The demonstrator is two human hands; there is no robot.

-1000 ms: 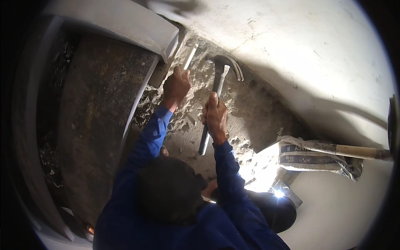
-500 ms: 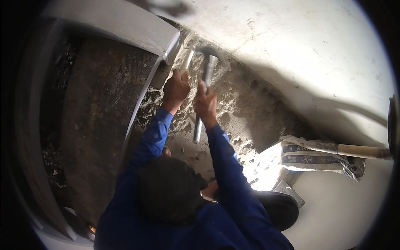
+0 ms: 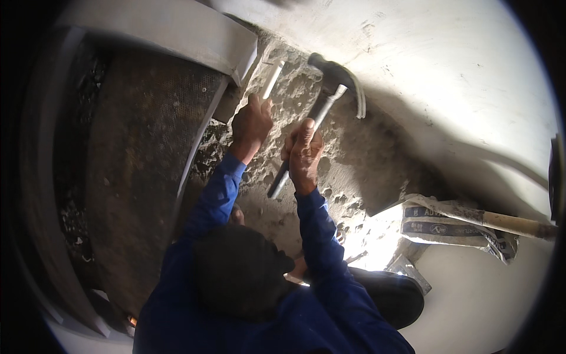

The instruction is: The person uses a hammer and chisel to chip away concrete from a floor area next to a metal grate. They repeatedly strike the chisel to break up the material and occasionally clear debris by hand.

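Observation:
My left hand (image 3: 252, 127) is closed around a chisel (image 3: 273, 79), seen as a pale, straight rod slanting up from the fist; its working tip cannot be made out. To its right, my right hand (image 3: 304, 156) grips the shaft of a claw hammer (image 3: 321, 109). The hammer's dark head is tilted to the right, apart from the chisel, with the curved claw toward the white wall. Beneath both hands lies a rough, pitted patch of grey concrete (image 3: 330, 171).
A white wall (image 3: 460, 76) borders the patch on the right. Left stands a pale-framed panel with a dark, dotted surface (image 3: 147, 153). At the right lie a printed sack (image 3: 439, 227), a wooden handle (image 3: 513, 223) across it and a flat grey piece (image 3: 410, 272).
The hammer has swung away from the chisel's upper end, up and to the right, and its head has turned. My left hand and the chisel have stayed nearly in place.

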